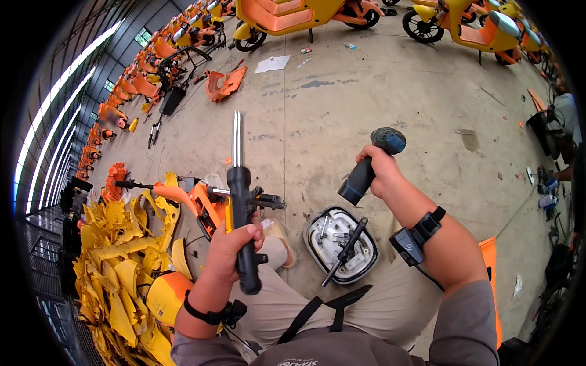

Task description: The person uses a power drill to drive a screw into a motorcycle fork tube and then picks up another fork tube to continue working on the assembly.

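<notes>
One left hand (239, 245) and one right hand (383, 174) are at work, each with one thing. The left fingers are wrapped around one black tube (239, 183), which stands up above the person's lap with a shiny metal rod (238, 139) at its upper end. The right fingers grasp one cordless drill (359, 182), held above the floor (342, 110) and well apart from the tube.

Between the knees sits one oval tray (332, 266), white inside with a dark rim; one black bar (349, 245) lies slantwise across it. Two straps are worn, one on each arm.

To the left is one heap of yellow panels (116, 244), too tangled to count. Farther off on the floor lie one orange panel (226, 83), one white sheet of paper (272, 64) and two slim tubes (154, 135) side by side. The rows of scooters (305, 17) behind are too many to count. One other person (569, 116) shows partly at the right edge.
</notes>
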Tool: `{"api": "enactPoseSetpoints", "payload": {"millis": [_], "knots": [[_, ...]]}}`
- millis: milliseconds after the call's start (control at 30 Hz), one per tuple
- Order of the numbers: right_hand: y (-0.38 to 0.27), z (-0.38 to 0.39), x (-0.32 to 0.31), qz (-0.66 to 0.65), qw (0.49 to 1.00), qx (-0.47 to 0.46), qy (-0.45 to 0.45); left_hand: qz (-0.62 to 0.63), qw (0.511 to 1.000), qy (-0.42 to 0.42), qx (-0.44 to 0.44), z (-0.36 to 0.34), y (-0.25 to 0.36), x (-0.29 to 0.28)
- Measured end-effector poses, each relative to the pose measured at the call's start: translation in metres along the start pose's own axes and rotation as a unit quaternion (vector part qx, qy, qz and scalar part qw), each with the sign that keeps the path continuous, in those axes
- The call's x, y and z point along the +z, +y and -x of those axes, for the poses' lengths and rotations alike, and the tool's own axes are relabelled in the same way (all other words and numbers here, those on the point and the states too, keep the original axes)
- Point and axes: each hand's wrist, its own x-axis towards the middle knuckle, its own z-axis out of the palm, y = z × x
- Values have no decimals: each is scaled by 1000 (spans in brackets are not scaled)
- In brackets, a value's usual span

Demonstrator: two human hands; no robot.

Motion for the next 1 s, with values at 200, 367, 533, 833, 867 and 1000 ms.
{"api": "enactPoseSetpoints", "payload": {"millis": [200, 367, 533, 833, 867, 1000], "knots": [[2, -2, 1, -3, 1000, -4, 20, 24, 988, -122, 87, -42, -4, 11], [2, 4, 6, -27, 999, 26, 13, -82, 993, -82, -37, -57, -57, 31], [-1, 25, 14, -43, 999, 16, -22, -110, 992, -56, -17, -79, -88, 20], [-1, 86, 15, -33, 994, 37, -97, 152, 977, -151, -1, -117, -51, -1], [-1, 92, 14, -23, 991, 55, -119, 155, 977, -149, -1, -121, -54, -1], [6, 105, 17, 5, 980, 82, -184, 232, 966, -96, -60, -132, -63, -9]]}}
